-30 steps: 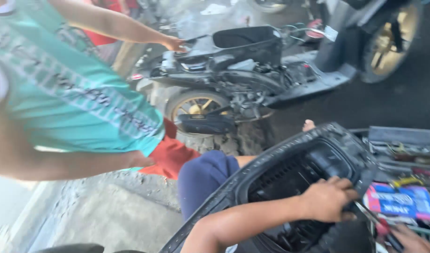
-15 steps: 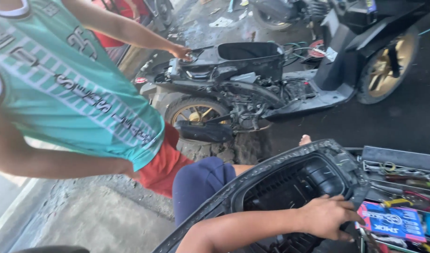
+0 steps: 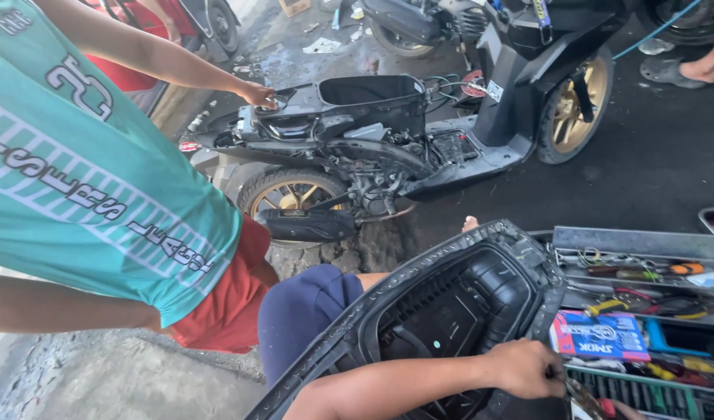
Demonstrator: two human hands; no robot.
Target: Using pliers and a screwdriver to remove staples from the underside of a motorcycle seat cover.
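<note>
Grimy concrete floor (image 3: 100, 381) runs under the stripped scooter (image 3: 349, 155), where a co-worker in a teal shirt (image 3: 84, 179) rests a hand. Across our lap lies the upturned black seat (image 3: 450, 311). Our left hand (image 3: 528, 367) is clenched on its rim, apparently around a small tool. To work well we would keep the seat braced on the knee. Our right hand (image 3: 629, 410) barely shows, so we cannot tell its state. Beside it, a flat blue packet (image 3: 599, 336) with white lettering lies in the open toolbox (image 3: 645, 249).
</note>
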